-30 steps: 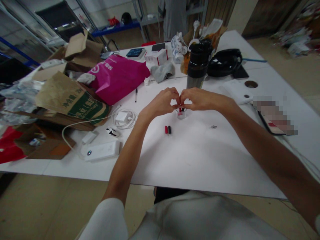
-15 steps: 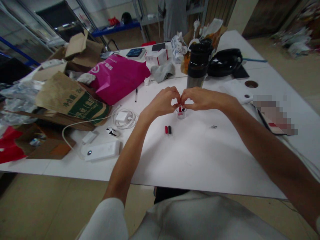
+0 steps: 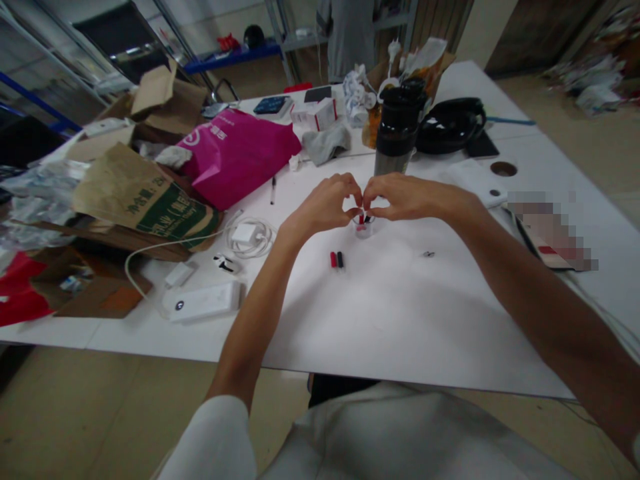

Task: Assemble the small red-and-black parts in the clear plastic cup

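My left hand is closed in a pinch on a slim red pen-like stick. Against its fingertips, my right hand pinches a slim dark pen-like stick. Both sticks point down into a small clear cup on the white table, and their upper parts are hidden by my fingers. Closer to me lie a red pen cap and a black pen cap, side by side. A small dark item, too small to name, is to the right.
A dark bottle stands just behind my hands. To the left are a magenta bag, a coiled white cable, a white power bank and cardboard boxes. A phone-like slab lies right. A person stands beyond the table.
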Action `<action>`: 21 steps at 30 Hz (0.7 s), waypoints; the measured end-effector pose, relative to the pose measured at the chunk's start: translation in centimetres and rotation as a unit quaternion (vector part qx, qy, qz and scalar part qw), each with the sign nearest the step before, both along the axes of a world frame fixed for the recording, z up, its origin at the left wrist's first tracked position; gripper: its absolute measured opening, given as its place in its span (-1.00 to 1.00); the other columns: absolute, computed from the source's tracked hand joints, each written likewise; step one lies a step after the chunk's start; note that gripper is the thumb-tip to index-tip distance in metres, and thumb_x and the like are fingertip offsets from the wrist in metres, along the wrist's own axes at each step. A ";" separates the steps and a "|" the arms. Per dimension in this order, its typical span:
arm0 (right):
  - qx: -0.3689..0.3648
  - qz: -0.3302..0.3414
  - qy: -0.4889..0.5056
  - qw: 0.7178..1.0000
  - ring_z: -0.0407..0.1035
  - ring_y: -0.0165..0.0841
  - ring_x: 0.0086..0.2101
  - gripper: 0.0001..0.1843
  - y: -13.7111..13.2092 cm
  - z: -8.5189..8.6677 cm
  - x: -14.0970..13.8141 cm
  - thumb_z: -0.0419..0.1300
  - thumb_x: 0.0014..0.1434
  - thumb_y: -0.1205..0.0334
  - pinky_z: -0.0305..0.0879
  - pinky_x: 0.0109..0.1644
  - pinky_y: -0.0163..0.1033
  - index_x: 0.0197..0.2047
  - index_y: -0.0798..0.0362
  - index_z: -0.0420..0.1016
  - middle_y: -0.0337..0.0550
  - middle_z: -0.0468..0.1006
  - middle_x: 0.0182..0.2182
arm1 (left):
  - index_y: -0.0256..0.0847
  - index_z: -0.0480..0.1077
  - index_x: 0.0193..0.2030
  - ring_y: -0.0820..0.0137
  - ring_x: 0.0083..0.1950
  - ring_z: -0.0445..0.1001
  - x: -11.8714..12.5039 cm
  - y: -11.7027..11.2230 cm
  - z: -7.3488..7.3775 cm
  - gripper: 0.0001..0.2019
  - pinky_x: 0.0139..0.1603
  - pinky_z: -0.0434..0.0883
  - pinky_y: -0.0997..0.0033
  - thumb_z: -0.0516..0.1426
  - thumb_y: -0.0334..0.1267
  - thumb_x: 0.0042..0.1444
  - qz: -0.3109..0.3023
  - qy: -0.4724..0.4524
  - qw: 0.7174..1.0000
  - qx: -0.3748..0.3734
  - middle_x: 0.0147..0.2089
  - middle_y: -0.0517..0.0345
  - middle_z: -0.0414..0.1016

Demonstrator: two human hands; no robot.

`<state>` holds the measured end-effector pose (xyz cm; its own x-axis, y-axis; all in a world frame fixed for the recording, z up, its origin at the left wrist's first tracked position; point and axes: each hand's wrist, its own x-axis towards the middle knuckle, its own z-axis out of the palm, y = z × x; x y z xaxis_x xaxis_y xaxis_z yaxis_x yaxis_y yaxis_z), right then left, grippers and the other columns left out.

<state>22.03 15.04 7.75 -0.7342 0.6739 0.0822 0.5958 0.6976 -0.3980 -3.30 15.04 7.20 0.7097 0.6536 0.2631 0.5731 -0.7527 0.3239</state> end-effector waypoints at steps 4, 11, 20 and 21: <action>-0.001 0.002 0.003 1.000 0.63 -0.01 0.05 -0.73 0.0 0.0 0.1 0.34 0.39 0.08 0.47 0.26 0.07 0.01 -0.04 0.84 0.04 0.78 0.05 | -0.10 0.70 -0.06 0.09 0.12 0.62 -0.1 0.0 0.0 -0.85 0.27 0.54 0.01 0.39 -0.33 0.24 0.003 -0.002 1.000 0.000 0.09 -0.01 0.68; 0.005 -0.002 -0.004 1.000 0.63 0.01 0.05 -0.74 -0.3 0.0 0.0 0.34 0.37 0.13 0.48 0.25 0.08 0.00 -0.02 0.84 0.06 0.78 0.06 | -0.13 0.69 -0.04 0.05 0.17 0.62 -0.2 0.0 0.0 -0.85 0.31 0.52 -0.03 0.41 -0.31 0.25 -0.001 0.006 1.000 0.004 0.12 -0.05 0.67; 0.005 -0.019 -0.026 0.999 0.62 0.02 0.08 -0.75 -0.7 0.1 -0.2 0.37 0.37 0.11 0.49 0.27 0.09 0.01 -0.04 0.82 0.06 0.75 0.12 | -0.15 0.66 -0.03 0.01 0.19 0.62 0.0 -1.0 1.5 -0.83 0.31 0.53 -0.06 0.42 -0.29 0.25 -0.002 -0.001 1.000 0.011 0.16 -0.08 0.65; 0.008 -0.021 -0.030 0.999 0.62 0.03 0.08 -0.75 -0.7 0.0 -0.2 0.35 0.38 0.11 0.49 0.27 0.09 0.02 -0.04 0.82 0.06 0.75 0.12 | -0.15 0.66 -0.03 0.00 0.19 0.62 0.0 -1.1 1.6 -0.83 0.31 0.53 -0.06 0.41 -0.29 0.25 -0.002 -0.001 1.000 0.010 0.16 -0.09 0.65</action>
